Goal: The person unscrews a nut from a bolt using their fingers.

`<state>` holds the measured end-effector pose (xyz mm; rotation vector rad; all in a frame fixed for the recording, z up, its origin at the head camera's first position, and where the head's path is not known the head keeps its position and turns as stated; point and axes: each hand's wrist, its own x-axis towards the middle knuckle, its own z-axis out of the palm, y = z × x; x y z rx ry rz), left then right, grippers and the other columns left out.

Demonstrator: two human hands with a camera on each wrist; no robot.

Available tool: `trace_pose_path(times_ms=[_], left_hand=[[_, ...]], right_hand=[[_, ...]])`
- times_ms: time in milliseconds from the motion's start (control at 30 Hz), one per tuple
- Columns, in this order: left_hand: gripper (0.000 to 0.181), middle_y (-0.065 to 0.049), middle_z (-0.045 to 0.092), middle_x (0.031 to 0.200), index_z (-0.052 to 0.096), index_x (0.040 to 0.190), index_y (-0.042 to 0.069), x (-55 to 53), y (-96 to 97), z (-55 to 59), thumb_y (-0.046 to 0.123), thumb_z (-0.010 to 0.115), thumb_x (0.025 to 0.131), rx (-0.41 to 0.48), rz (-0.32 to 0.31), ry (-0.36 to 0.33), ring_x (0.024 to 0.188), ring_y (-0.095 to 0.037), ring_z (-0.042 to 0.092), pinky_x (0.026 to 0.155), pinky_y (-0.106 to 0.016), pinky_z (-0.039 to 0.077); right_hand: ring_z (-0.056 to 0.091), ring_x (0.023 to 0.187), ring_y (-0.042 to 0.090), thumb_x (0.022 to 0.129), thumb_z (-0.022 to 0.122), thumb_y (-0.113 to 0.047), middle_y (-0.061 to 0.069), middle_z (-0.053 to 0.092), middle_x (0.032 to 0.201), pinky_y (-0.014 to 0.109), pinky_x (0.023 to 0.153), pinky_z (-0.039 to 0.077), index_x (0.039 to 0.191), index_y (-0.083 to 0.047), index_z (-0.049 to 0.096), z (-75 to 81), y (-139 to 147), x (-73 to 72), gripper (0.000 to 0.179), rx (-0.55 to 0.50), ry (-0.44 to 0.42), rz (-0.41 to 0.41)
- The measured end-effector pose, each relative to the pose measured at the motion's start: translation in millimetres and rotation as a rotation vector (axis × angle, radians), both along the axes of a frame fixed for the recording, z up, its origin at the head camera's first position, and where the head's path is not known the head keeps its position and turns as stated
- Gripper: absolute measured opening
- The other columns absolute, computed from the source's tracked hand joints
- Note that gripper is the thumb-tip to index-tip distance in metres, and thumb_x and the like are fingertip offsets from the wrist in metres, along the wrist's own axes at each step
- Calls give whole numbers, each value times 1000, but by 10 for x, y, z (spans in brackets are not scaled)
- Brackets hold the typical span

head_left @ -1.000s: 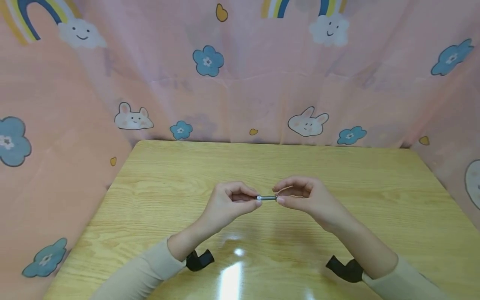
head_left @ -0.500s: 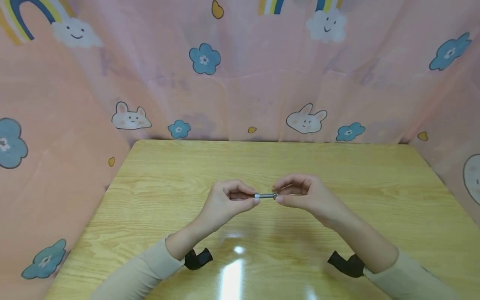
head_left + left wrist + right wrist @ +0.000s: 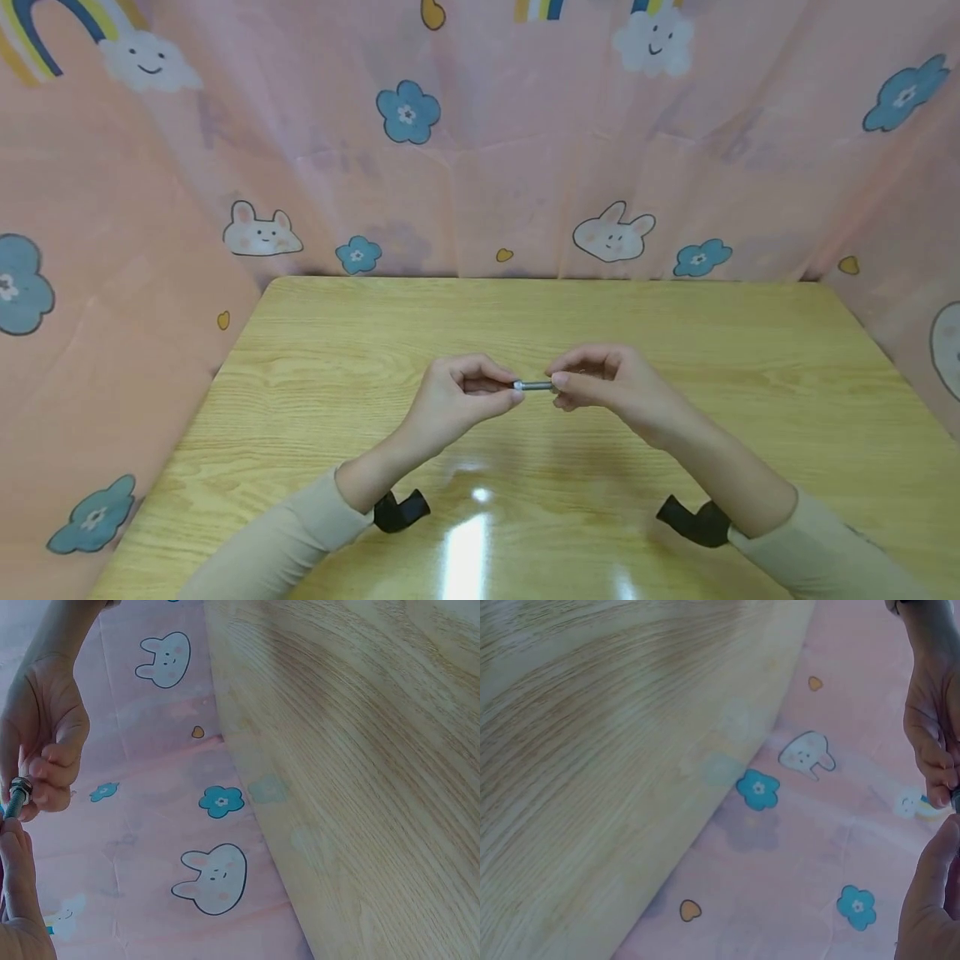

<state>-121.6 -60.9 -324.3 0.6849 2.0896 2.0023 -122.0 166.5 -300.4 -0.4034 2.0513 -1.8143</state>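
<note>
In the head view a small metal bolt (image 3: 536, 386) is held level above the table, between both hands. My left hand (image 3: 457, 400) pinches its left end between thumb and fingers. At the other end, my right hand (image 3: 611, 387) has its thumb and fingers on a nut, mostly covered in the head view. The left wrist view shows the shiny nut (image 3: 21, 785) around the bolt's threaded shank, against the right hand's curled fingers. Only a sliver of metal shows at the edge of the right wrist view, between the two hands.
A light wood-grain table (image 3: 337, 333) lies beneath the hands, with a bright glare patch near its front. Pink printed curtain (image 3: 480, 192) surrounds its back and sides. Black straps (image 3: 397, 510) sit at both wrists, below beige sleeves.
My right thumb has shifted upward over the bolt's right end, and fingertips now show beneath it. My left hand keeps its pinch almost unmoved. The head view has tilted slightly.
</note>
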Motion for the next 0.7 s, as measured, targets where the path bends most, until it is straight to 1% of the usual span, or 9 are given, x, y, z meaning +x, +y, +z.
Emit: trace_pose_path(times_ms=[33, 100, 200, 300, 400, 533, 600, 700], left_hand=[[14, -11, 66, 93, 68, 94, -3, 2, -1, -2, 4, 70, 82, 4, -1, -2, 78, -19, 67, 71, -33, 57], [14, -12, 66, 92, 67, 93, -4, 3, -5, -9, 3, 70, 82, 10, -2, -1, 77, -19, 67, 71, -33, 57], [13, -11, 66, 92, 68, 93, -3, 3, -2, -17, 4, 70, 82, 5, -4, 5, 77, -19, 67, 70, -33, 57], [14, -11, 67, 93, 68, 94, -2, -4, 1, -16, 4, 70, 82, 0, -4, 16, 77, -19, 67, 70, -33, 57], [14, -10, 67, 93, 68, 94, -2, -3, -1, -12, 5, 70, 82, -2, -2, 13, 77, -19, 67, 70, -34, 57], [14, -11, 67, 93, 68, 94, -2, -3, -9, -10, 5, 70, 82, -4, 0, 8, 78, -19, 67, 71, -33, 57], [15, -12, 66, 94, 68, 94, -2, -5, -15, -8, 5, 70, 82, -8, 3, 10, 78, -20, 67, 71, -33, 57], [14, -12, 66, 94, 68, 94, -2, -9, -23, -2, 4, 70, 82, -12, 10, 8, 77, -20, 67, 70, -33, 57]], right_hand=[[65, 80, 18, 89, 64, -9, 7, 65, 91, 32, 77, 55, 102, 0, 63, -1, 4, 2, 16, -2, 7, -1], [65, 84, 19, 86, 66, -7, 9, 64, 97, 33, 79, 54, 103, -1, 63, 3, 10, 4, 18, -9, 10, 0], [65, 87, 20, 88, 65, -10, 11, 62, 100, 33, 79, 55, 108, 3, 59, 12, 15, 7, 24, 0, -7, -4], [65, 80, 20, 91, 61, -14, 11, 64, 92, 34, 76, 56, 109, 9, 57, 24, 10, -2, 29, 2, -60, -4], [66, 74, 18, 92, 61, -15, 8, 66, 83, 33, 73, 57, 103, 8, 60, 13, 7, -1, 25, -14, -103, -12], [66, 77, 16, 88, 64, -8, 5, 67, 85, 31, 76, 56, 95, -4, 67, -18, 17, -1, 9, -48, -77, -18], [66, 81, 16, 85, 67, -5, 5, 66, 90, 31, 79, 54, 95, -7, 68, -27, 23, -6, 10, -61, -56, -19], [66, 86, 18, 84, 68, -4, 6, 65, 98, 31, 81, 53, 103, -2, 65, -26, 22, -20, 19, -61, -38, -19]])
